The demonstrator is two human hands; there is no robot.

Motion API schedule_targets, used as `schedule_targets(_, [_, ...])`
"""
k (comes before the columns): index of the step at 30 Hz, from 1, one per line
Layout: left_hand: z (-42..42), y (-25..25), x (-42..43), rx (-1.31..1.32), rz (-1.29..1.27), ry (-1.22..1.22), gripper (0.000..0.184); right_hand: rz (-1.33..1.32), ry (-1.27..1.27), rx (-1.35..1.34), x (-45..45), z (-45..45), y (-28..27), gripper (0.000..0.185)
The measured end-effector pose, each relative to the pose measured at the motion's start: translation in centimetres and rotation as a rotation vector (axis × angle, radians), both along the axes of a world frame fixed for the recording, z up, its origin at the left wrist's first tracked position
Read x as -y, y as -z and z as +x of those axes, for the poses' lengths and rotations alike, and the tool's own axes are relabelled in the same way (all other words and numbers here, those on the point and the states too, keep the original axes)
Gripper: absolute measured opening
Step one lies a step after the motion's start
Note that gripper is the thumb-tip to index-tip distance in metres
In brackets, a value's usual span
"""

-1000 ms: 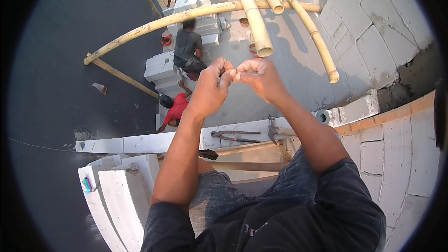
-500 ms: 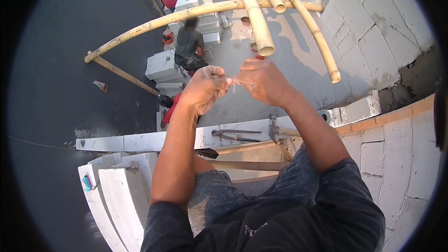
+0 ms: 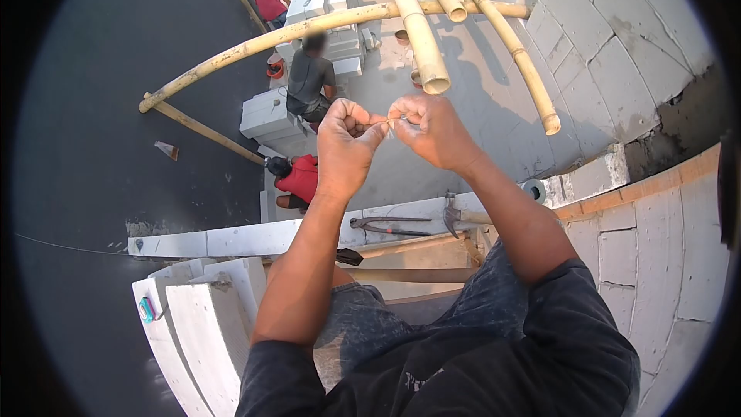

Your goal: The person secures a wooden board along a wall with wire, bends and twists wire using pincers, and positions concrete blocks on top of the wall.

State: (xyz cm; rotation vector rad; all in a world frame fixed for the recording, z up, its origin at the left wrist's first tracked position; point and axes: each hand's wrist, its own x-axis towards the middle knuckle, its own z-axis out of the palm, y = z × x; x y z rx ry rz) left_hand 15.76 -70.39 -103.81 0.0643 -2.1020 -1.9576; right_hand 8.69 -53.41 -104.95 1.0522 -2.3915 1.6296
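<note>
My left hand [image 3: 347,143] and my right hand [image 3: 432,131] are raised in front of me, fingertips nearly meeting. Both are closed in a pinch on something small and thin, perhaps a strand, too fine to make out. Below them, on top of the white block wall [image 3: 247,239], lie pincers [image 3: 386,225] with a red mark on one handle. A hammer [image 3: 452,216] rests to their right, partly hidden by my right forearm. Beside that forearm is a grey roll [image 3: 534,190].
Bamboo poles [image 3: 421,31] cross above and beyond my hands. Three people work below near stacked white blocks [image 3: 266,112]. At the lower left, a teal tape measure [image 3: 146,309] sits on upright blocks. A block wall [image 3: 617,46] rises at the right.
My hands have turned and shifted slightly while staying close together, both pinched. Below, the nearest person in red has moved into fuller view, and the farthest one has shifted left.
</note>
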Motion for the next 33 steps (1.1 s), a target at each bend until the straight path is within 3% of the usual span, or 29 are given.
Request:
schedule_targets(2, [-0.1, -0.1, -0.1, 0.016, 0.153, -0.04, 0.024, 0.011, 0.008, 0.006, -0.1, 0.2, -0.3, 0.013])
schedule_targets(6, [-0.7, 0.5, 1.1, 0.062, 0.21, -0.032, 0.019, 0.13, -0.003, 0.077, -0.7, 0.5, -1.6, 0.009])
schedule_targets(15, [-0.6, 0.7, 1.3, 0.197, -0.007, 0.126, 0.016, 0.096, -0.006, 0.073, -0.8, 0.3, -1.5, 0.011])
schedule_targets(26, [-0.5, -0.1, 1.3, 0.065, -0.274, 0.137, 0.012, 0.105, -0.019, -0.003, -0.9, 0.1, -0.9, 0.013])
schedule_targets(33, [-0.9, 0.0, 1.9, 0.139, 0.016, 0.191, 0.011, 0.129, -0.006, 0.049, -1.1, 0.1, -1.6, 0.016])
